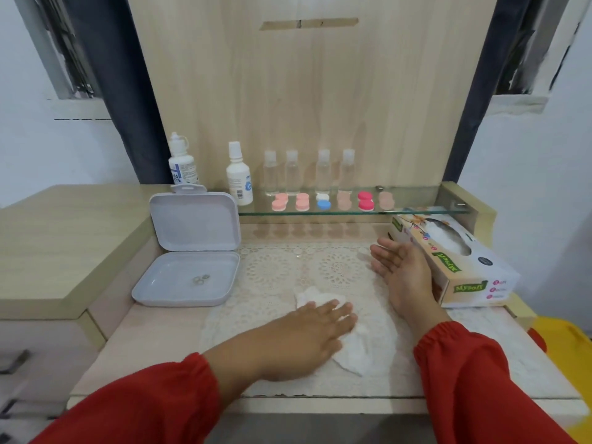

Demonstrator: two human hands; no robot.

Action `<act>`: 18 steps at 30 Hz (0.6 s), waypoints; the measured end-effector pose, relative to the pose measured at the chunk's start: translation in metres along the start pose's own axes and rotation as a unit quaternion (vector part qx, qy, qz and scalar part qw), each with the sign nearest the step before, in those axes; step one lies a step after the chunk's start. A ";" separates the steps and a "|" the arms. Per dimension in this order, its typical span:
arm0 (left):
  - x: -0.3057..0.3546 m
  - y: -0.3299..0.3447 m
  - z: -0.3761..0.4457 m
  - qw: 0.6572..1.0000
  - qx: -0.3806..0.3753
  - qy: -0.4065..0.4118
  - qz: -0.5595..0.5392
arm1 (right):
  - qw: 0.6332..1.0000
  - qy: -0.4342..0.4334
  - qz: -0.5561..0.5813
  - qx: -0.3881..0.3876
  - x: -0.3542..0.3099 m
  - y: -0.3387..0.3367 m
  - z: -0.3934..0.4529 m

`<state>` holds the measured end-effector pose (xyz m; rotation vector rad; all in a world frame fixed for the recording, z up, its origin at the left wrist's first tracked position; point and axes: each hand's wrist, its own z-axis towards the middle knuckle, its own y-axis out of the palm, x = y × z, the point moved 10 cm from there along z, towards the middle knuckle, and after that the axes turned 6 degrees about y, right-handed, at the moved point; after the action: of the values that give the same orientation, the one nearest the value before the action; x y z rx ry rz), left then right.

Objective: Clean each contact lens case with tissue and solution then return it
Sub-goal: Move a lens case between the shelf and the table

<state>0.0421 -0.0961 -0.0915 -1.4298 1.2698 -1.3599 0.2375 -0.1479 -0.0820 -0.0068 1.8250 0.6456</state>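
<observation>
The left hand [307, 334] is lying flat, palm down, on a crumpled white paper tissue [349, 344] that is resting on the cream lace mat [288, 277] in the middle of the beige table [153, 344]; its fingers are straight and close together, pressing the tissue and not curling round it. The right hand [400, 270] is standing on its edge w/ palm turned to the left, fingers straight and a little apart, holding nothing. Its back is just beside the long cardboard tissue box [461, 267], but I cannot tell if it is touching.

The round contact lens cases [323, 201] are sitting in a row of six pairs on the glass shelf [416, 209] at the back: pale pink, peach, one white-and-blue, one bright pink. Behind them four small clear plastic bottles [307, 171] are standing upright. At the left end two white solution bottles [238, 174] are standing, one on the shelf and the other further left behind the box.

An open pale grey plastic hinged box [189, 277] is lying at the left of the mat, lid up, w/ some small rings inside. Both arms are wearing red sleeves [464, 373].
</observation>
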 end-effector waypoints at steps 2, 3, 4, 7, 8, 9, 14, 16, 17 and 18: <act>-0.027 -0.011 -0.015 0.993 0.035 -0.050 -0.104 | 1.000 0.002 0.001 0.003 0.000 0.000 0.001; -0.044 -0.016 -0.018 0.982 0.068 -0.080 -0.155 | 1.000 0.003 0.001 0.003 0.000 0.001 0.000; -0.058 -0.026 -0.019 0.973 0.108 -0.094 -0.179 | 1.000 0.003 0.002 0.002 0.000 0.002 0.000; -0.101 -0.054 -0.012 0.948 0.218 -0.181 -0.147 | 1.000 -0.001 -0.004 0.000 0.000 0.002 -0.001; -0.112 -0.061 -0.011 0.936 0.237 -0.244 -0.094 | 1.000 -0.002 -0.005 0.000 0.000 0.002 -0.001; -0.116 -0.065 -0.009 0.923 0.235 -0.301 -0.048 | 1.000 -0.003 -0.005 0.001 0.000 0.002 -0.001; -0.064 -0.053 0.054 0.960 0.199 -0.198 -0.015 | 1.000 -0.010 -0.005 0.003 -0.001 0.000 0.001; -0.023 -0.040 0.070 0.985 0.140 -0.093 -0.027 | 1.000 -0.014 0.000 -0.001 -0.001 0.001 0.001; -0.001 -0.033 0.071 0.992 0.117 -0.032 -0.041 | 1.000 -0.013 0.003 -0.004 -0.001 0.001 0.002; 0.018 -0.027 0.065 0.992 0.107 0.031 -0.062 | 1.000 -0.010 0.007 -0.007 -0.001 0.002 0.002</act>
<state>0.1090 -0.1143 -0.0696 -1.3449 1.0518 -1.5844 0.2388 -0.1460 -0.0810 0.0037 1.8028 0.6667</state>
